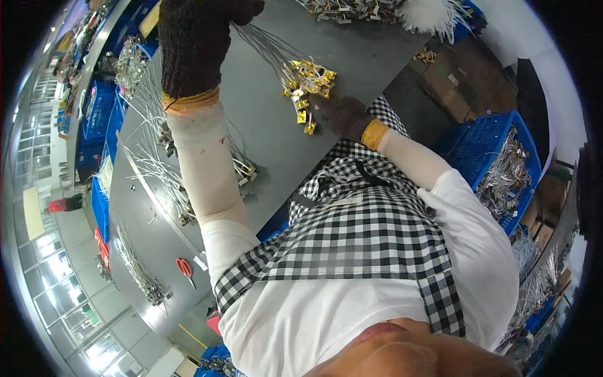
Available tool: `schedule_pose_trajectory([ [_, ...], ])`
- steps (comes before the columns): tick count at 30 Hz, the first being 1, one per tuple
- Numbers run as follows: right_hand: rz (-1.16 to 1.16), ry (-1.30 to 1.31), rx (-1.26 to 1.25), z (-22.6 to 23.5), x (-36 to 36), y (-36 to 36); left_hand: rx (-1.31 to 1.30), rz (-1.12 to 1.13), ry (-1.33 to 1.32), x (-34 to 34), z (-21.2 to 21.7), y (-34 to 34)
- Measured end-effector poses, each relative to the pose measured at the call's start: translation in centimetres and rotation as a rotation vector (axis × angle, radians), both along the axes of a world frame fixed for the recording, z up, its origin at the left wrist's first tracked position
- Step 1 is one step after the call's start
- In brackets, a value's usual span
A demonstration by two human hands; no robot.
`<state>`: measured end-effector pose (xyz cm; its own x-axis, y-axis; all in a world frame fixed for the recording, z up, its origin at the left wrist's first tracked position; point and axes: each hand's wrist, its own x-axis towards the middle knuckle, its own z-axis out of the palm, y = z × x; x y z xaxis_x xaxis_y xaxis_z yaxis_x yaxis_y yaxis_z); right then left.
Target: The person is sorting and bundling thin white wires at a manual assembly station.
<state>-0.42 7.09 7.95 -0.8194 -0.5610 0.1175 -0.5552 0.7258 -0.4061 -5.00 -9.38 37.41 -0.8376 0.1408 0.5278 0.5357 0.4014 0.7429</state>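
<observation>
A bundle of thin grey wires [267, 47] with yellow-and-metal connectors [308, 78] fans out over the grey table [276, 151]. My left hand [198, 47], in a dark knit glove with an orange cuff, reaches to the far side. Its fingers are closed around the wire end of the bundle, partly cut off by the picture's top edge. Beside the connectors at the table's near edge is my right hand [345, 117], gloved the same way. Its fingertips are dark and blurred against the table, so their grip does not show.
White wires with metal ends [154, 166] lie left of my left arm, along a pale strip [160, 204]. Red-handled scissors [184, 269] and another wire bundle [138, 270] lie farther left. A blue crate [480, 147] of wires stands at right. More connectors [352, 9] are heaped at the far edge.
</observation>
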Motion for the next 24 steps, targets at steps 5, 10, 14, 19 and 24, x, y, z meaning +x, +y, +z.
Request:
schedule_pose_trajectory([
  [5,-0.051,-0.114,-0.061,-1.6,-1.6,-0.9,0.155,-0.111,-0.087,-1.6,-0.7,0.6],
  [10,-0.192,-0.148,-0.182,0.6,-0.7,0.0,0.088,-0.080,-0.069,-1.3,-0.3,-0.4],
  [14,-0.155,-0.260,0.063,2.1,-1.3,-0.4,0.015,-0.060,-0.047,-1.6,-0.4,0.2],
  [19,-0.191,-0.388,0.176,3.3,-1.9,-1.3,0.089,-0.085,-0.089,-1.6,-0.3,-0.3],
  [24,-0.223,-0.314,0.097,-0.1,-2.9,-1.5,0.009,-0.133,0.030,-2.2,-0.5,-1.2],
])
